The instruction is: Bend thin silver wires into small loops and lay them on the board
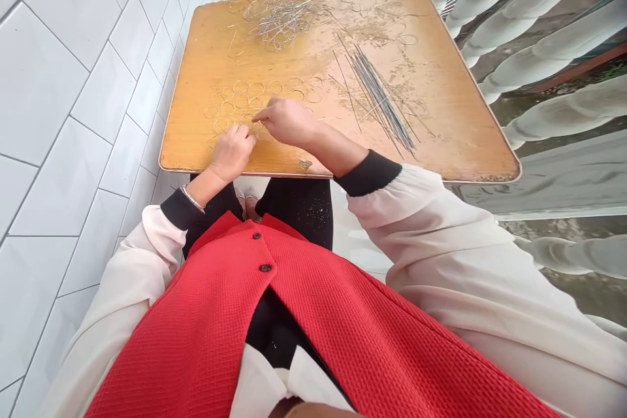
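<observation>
My left hand [232,151] is low over the near left part of the wooden tabletop [189,98], its fingers curled together. Thin wire rings [242,99] lie in loose rows just beyond it, some right at its fingertips. To its right, my right hand [289,121] reaches in with thumb and index finger closed in a pinch, the tips close to the left hand. Whatever either hand grips is too thin and partly covered to make out. Farther right lies a bundle of straight thin wires [382,101].
A tangled heap of wire pieces [289,16] sits at the table's far side. More loose rings [365,10] are scattered right of it. A white tiled wall [83,91] runs along the left, and a white balustrade [553,52] along the right.
</observation>
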`<state>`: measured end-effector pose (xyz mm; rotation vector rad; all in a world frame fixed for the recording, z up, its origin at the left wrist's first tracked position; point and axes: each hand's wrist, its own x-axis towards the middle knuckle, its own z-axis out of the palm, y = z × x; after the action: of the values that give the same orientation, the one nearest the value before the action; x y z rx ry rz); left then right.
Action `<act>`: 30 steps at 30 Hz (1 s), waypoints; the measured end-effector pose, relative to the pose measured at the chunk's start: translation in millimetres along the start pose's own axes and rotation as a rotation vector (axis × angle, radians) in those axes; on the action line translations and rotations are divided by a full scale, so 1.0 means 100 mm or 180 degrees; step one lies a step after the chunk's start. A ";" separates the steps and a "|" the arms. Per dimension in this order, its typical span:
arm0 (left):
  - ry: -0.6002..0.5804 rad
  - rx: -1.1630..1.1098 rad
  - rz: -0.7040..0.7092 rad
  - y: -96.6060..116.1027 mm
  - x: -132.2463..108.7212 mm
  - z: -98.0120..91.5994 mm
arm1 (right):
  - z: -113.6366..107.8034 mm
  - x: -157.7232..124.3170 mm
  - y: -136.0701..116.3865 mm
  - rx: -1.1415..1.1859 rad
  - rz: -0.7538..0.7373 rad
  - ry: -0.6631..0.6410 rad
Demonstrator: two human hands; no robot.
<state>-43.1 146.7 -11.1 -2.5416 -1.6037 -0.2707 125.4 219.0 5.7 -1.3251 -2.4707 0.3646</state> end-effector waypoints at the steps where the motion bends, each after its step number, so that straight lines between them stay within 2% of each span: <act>1: 0.0050 0.0034 0.0047 -0.01 -0.01 -0.01 | 0.03 0.04 0.01 -0.0081 0.0001 -0.0034; 6: 0.0515 0.0118 0.0179 -0.12 -0.04 -0.06 | 0.09 0.11 0.10 0.0003 -0.0231 0.0090; 11: 0.0935 0.0048 -0.0061 -0.29 0.00 -0.09 | 0.10 0.18 0.12 0.0241 -0.0525 0.0223; 17: 0.0972 -0.0191 -0.0453 -0.36 0.05 -0.11 | 0.20 0.32 0.12 0.0737 -0.0558 0.0401; 25: 0.1487 -0.0320 -0.0514 -0.41 0.12 -0.06 | 0.18 0.35 0.11 0.1275 -0.0506 0.0458; 30: 0.1419 -0.0228 -0.0518 -0.39 0.13 -0.08 | 0.13 0.34 0.04 0.1150 -0.0375 0.0495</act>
<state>-73.9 173.3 -0.6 -2.1846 -1.6351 -0.8561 105.7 248.9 -2.5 -1.0154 -2.2108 0.6194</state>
